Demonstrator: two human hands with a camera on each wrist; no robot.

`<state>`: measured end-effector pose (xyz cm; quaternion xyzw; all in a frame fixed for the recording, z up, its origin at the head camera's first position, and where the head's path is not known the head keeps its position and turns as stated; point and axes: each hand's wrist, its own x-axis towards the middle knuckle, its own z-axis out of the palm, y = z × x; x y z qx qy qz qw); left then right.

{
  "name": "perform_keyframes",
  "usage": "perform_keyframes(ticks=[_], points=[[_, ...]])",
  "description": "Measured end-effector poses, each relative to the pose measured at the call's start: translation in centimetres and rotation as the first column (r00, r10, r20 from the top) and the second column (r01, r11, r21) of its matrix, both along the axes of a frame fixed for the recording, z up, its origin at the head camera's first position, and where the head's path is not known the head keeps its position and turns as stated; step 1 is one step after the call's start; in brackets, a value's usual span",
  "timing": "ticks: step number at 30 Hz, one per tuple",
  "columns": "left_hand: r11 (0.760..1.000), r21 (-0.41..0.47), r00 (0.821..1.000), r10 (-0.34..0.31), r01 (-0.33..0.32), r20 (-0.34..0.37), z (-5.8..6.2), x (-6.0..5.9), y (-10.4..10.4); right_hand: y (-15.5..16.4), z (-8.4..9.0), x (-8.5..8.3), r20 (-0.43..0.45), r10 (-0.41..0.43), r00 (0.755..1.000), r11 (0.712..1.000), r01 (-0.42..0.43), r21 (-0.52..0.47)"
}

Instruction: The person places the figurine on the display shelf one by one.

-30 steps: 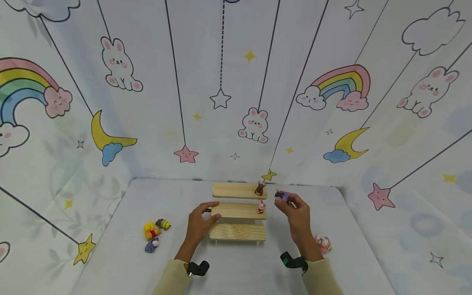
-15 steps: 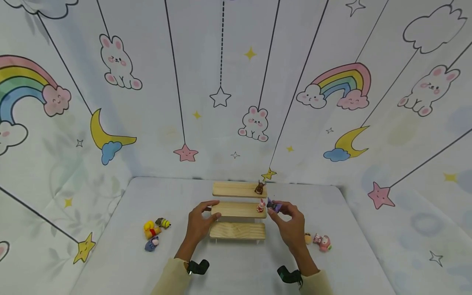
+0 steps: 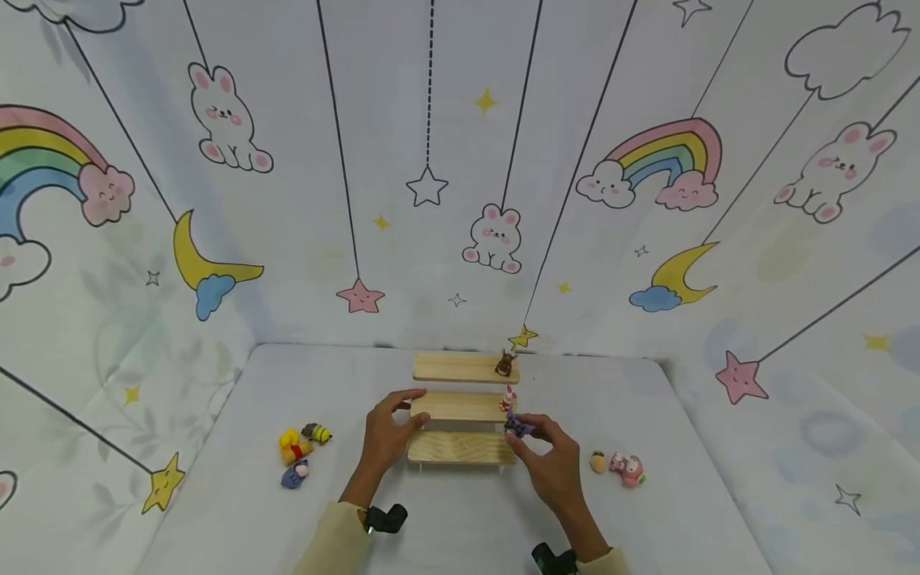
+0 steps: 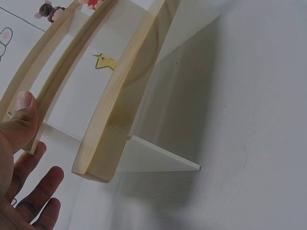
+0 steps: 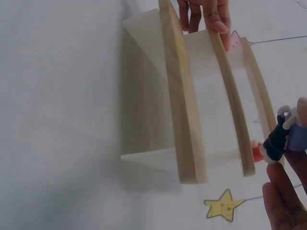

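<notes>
Pale grey cloth-covered table (image 3: 460,527) enclosed on three sides by a printed backdrop (image 3: 431,120) of rainbows, rabbits, moons and stars; bare cloth runs wide along the near edge and both flanks.

Nearest: right hand (image 3: 549,463), fingers curled, pinching a small purple-and-dark toy figure (image 3: 516,425) between thumb and fingertips. The figure sits at the right end of the three-tier pale wooden step shelf (image 3: 460,449), over the bottom step's right edge; contact with the wood cannot be told. From the right wrist view the figure (image 5: 283,136) is beside the steps' ends, the fingers (image 5: 283,201) below it.

Left hand (image 3: 388,435) is partly open, its fingers and thumb spread about the left end of the middle step, thumb (image 4: 21,117) pressed to the edge.

Left flank: a yellow-and-red toy (image 3: 293,447), a yellow-and-black toy (image 3: 318,434) and a blue-grey toy (image 3: 295,475), clustered, well apart from the shelf. Right flank: a small tan toy (image 3: 598,461) just beside a pink toy (image 3: 629,469).

Farther: a tiny pink-and-white rabbit figure (image 3: 508,398) on the middle step's right end; a small brown figure (image 3: 505,364) on the top step's right end. The rest of each step is open wood.
</notes>
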<state>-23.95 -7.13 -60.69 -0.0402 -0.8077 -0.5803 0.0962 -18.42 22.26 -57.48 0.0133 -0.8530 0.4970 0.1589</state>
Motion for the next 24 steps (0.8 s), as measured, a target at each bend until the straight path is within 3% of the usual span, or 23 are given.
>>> perform_keyframes(ticks=[11, 24], points=[[1.0, 0.003, 1.0, -0.013, 0.013, 0.017, 0.3, 0.2, 0.0, -0.6, -2.7, 0.2, 0.025, -0.045, 0.999, 0.997, 0.043, 0.063], [1.0, 0.001, 0.999, -0.01, 0.01, 0.033, 0.1, 0.1, -0.1, -0.8, -4.0, 0.2, 0.005, -0.038, 0.999, 0.995, 0.037, 0.096]])
